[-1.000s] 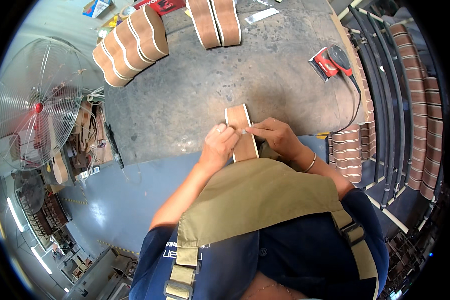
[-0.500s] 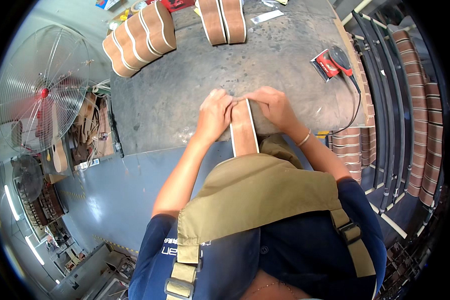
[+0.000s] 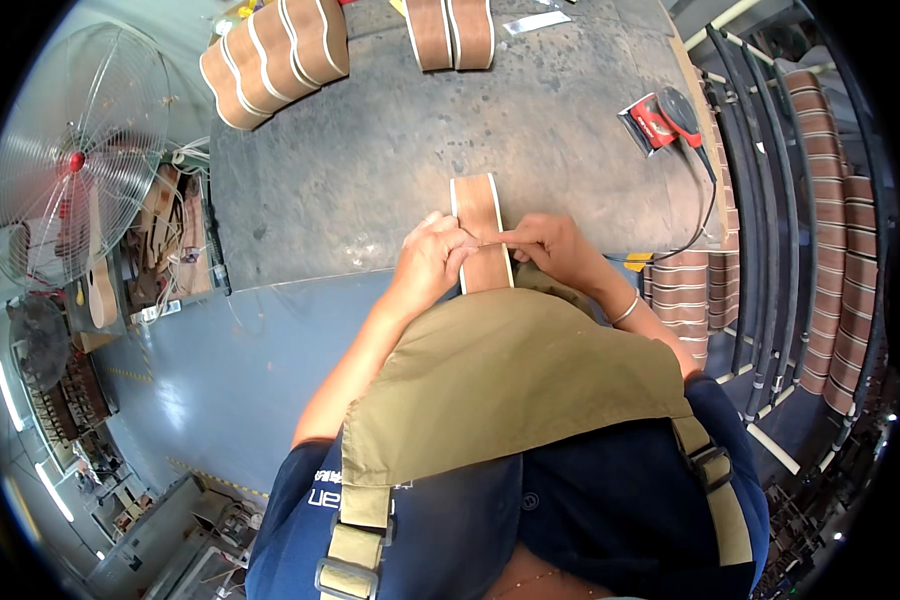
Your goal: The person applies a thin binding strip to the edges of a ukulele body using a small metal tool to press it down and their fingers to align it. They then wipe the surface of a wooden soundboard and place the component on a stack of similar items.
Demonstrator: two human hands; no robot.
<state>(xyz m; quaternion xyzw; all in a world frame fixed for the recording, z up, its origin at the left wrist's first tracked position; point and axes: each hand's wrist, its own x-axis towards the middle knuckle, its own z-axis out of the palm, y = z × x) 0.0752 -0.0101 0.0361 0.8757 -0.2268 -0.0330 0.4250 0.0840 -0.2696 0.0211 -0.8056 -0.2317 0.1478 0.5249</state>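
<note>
A brown wooden guitar body side (image 3: 480,203) with white edging along both edges lies lengthwise at the table's near edge, running toward my apron. Across its middle, my left hand (image 3: 432,258) rests with curled fingers on the left edge. Opposite it, my right hand (image 3: 554,246) is closed with a finger stretched across the wood toward the left fingertips. The fingertips nearly meet over the wood. Whatever thin thing may be pinched between them is too small to tell.
Several similar wooden bodies (image 3: 280,62) stand at the far left, two more (image 3: 452,35) at the back centre. A red and black sander (image 3: 662,118) with a cord lies on the right of the dark table (image 3: 320,190). A rack (image 3: 760,200) stands right, a large fan (image 3: 77,162) left.
Both hands have drawn toward me along the wooden side, from its far end to about its middle. More of the wood now shows beyond my fingers. The view has shifted slightly.
</note>
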